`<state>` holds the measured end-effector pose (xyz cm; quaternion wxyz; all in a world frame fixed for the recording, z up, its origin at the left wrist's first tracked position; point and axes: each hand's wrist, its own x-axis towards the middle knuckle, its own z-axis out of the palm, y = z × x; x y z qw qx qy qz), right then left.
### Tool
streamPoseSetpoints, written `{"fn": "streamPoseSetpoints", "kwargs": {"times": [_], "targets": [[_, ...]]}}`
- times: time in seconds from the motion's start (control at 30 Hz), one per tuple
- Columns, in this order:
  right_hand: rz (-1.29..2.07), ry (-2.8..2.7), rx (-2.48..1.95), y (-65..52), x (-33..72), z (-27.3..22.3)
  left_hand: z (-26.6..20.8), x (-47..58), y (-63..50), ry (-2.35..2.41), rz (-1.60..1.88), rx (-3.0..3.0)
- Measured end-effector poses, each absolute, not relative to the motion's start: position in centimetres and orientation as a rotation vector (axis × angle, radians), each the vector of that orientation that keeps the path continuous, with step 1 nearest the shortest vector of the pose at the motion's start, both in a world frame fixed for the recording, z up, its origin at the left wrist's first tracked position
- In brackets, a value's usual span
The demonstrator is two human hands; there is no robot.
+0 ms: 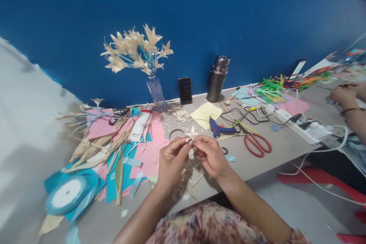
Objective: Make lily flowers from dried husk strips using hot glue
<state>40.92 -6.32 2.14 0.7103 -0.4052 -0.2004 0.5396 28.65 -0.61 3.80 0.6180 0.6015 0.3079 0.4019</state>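
both hands (pixel 171 156) (pixel 211 156) pinch pale flower (pixel 192 133); spool (pixel 66 195) print, if any, unreadable

"What's cut off?"
"A co-worker's arm (pixel 354 116), by the right border, at the table's (pixel 243 166) right end."
"Hidden?"
"The small flower's (pixel 191 133) base, behind the person's fingertips (pixel 186 147). Scraps (pixel 187 177) near the table's front edge blur together."

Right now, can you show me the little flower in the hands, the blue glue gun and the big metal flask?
Little flower (pixel 192 133): head view, on its pale petals.
Blue glue gun (pixel 219 130): head view, on its body.
Metal flask (pixel 216 85): head view, on its dark side, below the lid.
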Motion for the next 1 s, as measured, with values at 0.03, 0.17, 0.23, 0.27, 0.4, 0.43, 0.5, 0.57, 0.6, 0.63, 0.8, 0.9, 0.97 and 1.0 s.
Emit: {"fn": "streamPoseSetpoints", "kwargs": {"times": [0.03,0.17,0.23,0.27,0.4,0.43,0.5,0.57,0.6,0.63,0.8,0.9,0.97,1.0], "targets": [[1.245,-0.442,-0.875,-6.3,40.8,2.1,3.7,28.5,-0.5,0.706,0.859,1.284],[1.353,-0.418,-0.846,-6.4,40.4,2.3,3.7,28.3,0.0,0.654,0.716,1.048],[1.366,-0.412,-0.841,-6.4,40.1,2.3,3.8,28.3,0.0,0.643,0.703,1.004],[1.366,-0.423,-0.838,-6.4,40.1,2.3,3.9,28.4,0.0,0.641,0.704,0.986],[1.250,-0.564,-0.919,-6.8,40.3,1.7,3.9,28.6,-0.1,0.664,0.755,1.001],[1.151,-0.629,-0.981,-7.0,40.4,1.6,3.8,28.6,-0.2,0.677,0.789,1.030],[0.875,-0.752,-1.124,-7.3,40.9,1.4,3.9,28.7,-0.2,0.705,0.883,1.116],[0.658,-0.829,-1.210,-7.6,41.2,1.4,4.0,28.8,-0.3,0.722,0.968,1.234],[0.620,-0.844,-1.222,-7.6,41.4,1.4,4.1,28.9,-0.4,0.727,0.991,1.296],[0.624,-0.849,-1.220,-7.6,41.5,1.5,4.3,29.0,-0.5,0.732,1.003,1.353],[0.725,-0.840,-1.192,-7.4,42.2,1.5,4.7,29.1,-0.7,0.732,1.005,1.504],[0.770,-0.874,-1.192,-7.5,42.7,1.2,4.9,28.9,-0.4,0.656,0.990,1.567],[0.803,-0.893,-1.191,-7.7,43.0,1.0,5.0,28.7,-0.2,0.610,0.974,1.605],[0.816,-0.894,-1.185,-7.8,43.1,0.9,5.0,28.6,-0.2,0.593,0.964,1.619]]}}
